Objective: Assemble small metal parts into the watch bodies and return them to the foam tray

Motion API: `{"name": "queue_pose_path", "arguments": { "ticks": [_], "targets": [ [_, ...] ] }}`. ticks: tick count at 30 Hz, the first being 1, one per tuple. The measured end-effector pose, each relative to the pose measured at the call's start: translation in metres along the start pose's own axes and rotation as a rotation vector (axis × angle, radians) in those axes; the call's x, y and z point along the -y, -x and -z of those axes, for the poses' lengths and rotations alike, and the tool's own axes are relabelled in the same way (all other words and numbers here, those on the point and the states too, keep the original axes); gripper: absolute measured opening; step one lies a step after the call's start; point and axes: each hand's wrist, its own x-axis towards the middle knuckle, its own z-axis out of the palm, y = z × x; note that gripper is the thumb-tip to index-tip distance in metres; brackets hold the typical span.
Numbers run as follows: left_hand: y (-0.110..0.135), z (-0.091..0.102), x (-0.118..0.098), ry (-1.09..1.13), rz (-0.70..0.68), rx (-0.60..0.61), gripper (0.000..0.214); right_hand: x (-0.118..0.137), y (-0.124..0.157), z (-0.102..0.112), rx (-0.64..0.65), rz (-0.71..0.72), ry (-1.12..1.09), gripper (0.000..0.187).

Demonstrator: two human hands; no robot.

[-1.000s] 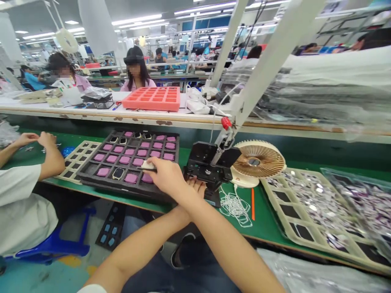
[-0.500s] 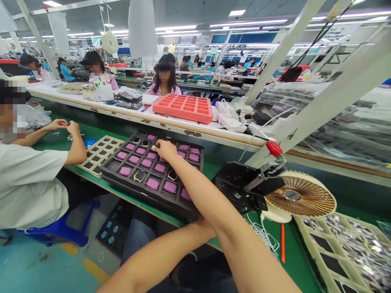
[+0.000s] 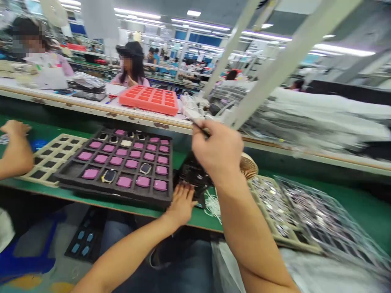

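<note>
Over green tabletop (image 3: 191, 219), thin dark tool (image 3: 199, 128) pinched in R grip (image 3: 217, 152); L grip (image 3: 181, 205) spread, beside blk foam tray (image 3: 113, 195).

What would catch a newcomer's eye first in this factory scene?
The black foam tray of pink pads stands out first, in the middle of the green bench. Behind it, a bright coral tray sits on the white shelf. In front, the raised right hand pinches something thin, while the left hand lies beside the tray's corner.
</note>
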Motion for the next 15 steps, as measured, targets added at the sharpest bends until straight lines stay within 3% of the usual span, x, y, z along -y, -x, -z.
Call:
{"name": "queue_pose_path", "arguments": {
  "ticks": [1, 3, 7, 9, 10, 12, 15],
  "targets": [
    [0.001, -0.002, 0.0, 0.018, 0.002, -0.002, 0.059, -0.021, -0.004, 0.015, -0.1, -0.083, 0.038, 0.036],
    [0.003, -0.004, 0.001, 0.052, 0.0, -0.008, 0.058, -0.058, -0.017, 0.03, -0.129, -0.227, 0.099, 0.039],
    [0.001, -0.002, 0.001, 0.109, -0.01, -0.022, 0.054, -0.105, -0.045, 0.019, 0.242, -0.275, 0.003, 0.044],
    [0.002, 0.001, -0.001, 0.131, -0.001, -0.04, 0.054, -0.112, -0.047, 0.011, 0.309, -0.197, -0.098, 0.04],
    [0.006, 0.004, -0.003, 0.139, 0.007, -0.052, 0.053, -0.111, -0.043, 0.009, 0.255, -0.141, -0.14, 0.037],
    [0.019, 0.014, -0.008, 0.149, 0.009, -0.073, 0.049, -0.105, -0.021, 0.009, 0.019, 0.003, -0.203, 0.036],
    [0.055, 0.043, -0.022, 0.154, -0.081, -0.064, 0.044, -0.094, 0.035, 0.012, -0.328, 0.172, -0.306, 0.035]
  ]
}}
